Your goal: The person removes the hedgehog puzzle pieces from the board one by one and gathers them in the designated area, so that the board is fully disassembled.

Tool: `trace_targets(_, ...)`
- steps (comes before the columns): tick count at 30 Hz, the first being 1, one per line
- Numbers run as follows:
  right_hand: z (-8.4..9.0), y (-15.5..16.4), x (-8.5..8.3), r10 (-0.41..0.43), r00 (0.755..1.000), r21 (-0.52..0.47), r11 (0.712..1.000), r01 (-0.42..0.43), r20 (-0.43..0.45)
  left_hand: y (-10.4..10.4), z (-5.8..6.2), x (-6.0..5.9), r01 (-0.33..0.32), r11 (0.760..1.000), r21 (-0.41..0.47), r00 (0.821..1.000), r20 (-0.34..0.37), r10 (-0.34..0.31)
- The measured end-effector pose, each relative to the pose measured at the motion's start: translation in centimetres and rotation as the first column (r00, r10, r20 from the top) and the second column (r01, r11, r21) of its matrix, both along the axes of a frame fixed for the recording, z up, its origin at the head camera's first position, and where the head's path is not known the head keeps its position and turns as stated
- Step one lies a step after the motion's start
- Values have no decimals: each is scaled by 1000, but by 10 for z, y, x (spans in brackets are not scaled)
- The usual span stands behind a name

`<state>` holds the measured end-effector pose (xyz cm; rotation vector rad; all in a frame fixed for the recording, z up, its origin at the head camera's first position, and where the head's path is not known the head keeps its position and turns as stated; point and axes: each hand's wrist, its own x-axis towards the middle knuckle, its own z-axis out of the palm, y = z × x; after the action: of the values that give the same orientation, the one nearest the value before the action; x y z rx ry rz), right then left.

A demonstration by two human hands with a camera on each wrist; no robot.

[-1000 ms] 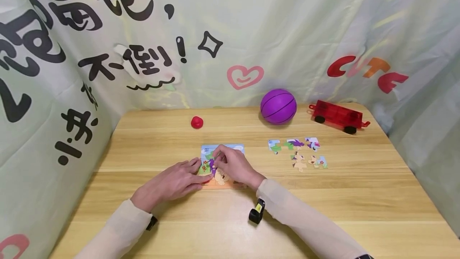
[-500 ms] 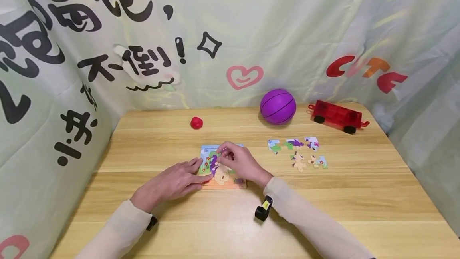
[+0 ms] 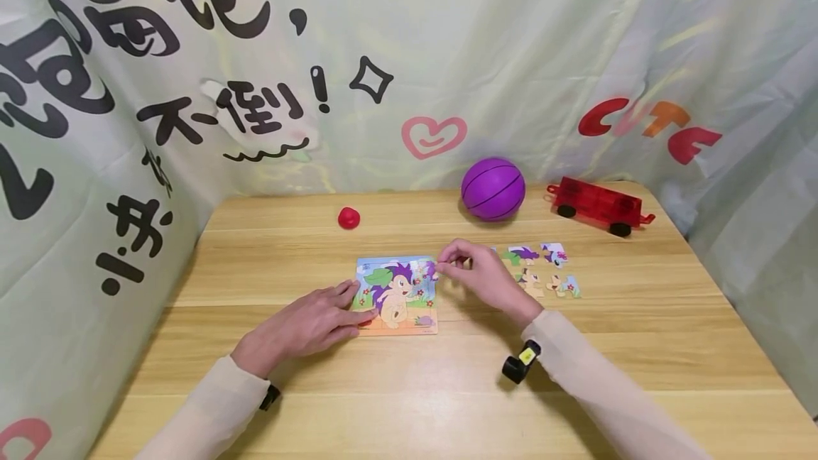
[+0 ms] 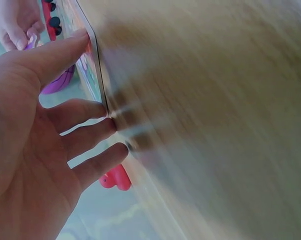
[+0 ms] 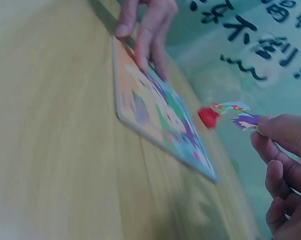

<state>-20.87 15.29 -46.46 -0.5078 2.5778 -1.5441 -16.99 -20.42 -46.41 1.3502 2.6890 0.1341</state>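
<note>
A hedgehog picture puzzle board (image 3: 396, 294) lies flat on the wooden table (image 3: 409, 382). My left hand (image 3: 319, 318) rests flat beside it, straight fingers touching its left edge (image 4: 93, 70). My right hand (image 3: 476, 275) hovers just off the board's upper right corner, thumb and forefinger pinching a small puzzle piece (image 5: 238, 114). In the right wrist view that piece hangs in the air above the board (image 5: 160, 120), with the left hand's fingers (image 5: 145, 25) at its far end.
Several loose puzzle pieces (image 3: 543, 268) lie to the right of the board, partly behind my right hand. A purple ball (image 3: 493, 188), a red toy car (image 3: 597, 206) and a small red object (image 3: 348, 218) sit near the back edge. Printed fabric walls surround the table.
My right hand lifted from the board's middle and moved right with a piece pinched in it, uncovering the hedgehog picture. My left hand stayed put.
</note>
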Motion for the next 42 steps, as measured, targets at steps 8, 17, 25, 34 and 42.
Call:
trace_targets(8,4,46,0,-64,998,38,997,64,7,0,0,1,-3,1000,-1,1000,-1,3)
trace_targets(17,-4,84,13,-127,992,132,984,122,25,1,0,0,5,1000,-8,1000,-6,-5)
trace_targets(25,-17,103,25,-122,992,205,970,128,-43,1,0,-1,5,1000,-8,1000,-1,-5)
trace_targets(34,-21,110,27,-90,993,278,955,107,-73,0,0,0,-3,1000,-2,1000,5,3)
trace_targets(42,-17,111,30,-71,997,274,959,76,-26,1,0,0,-13,1000,-5,1000,21,13)
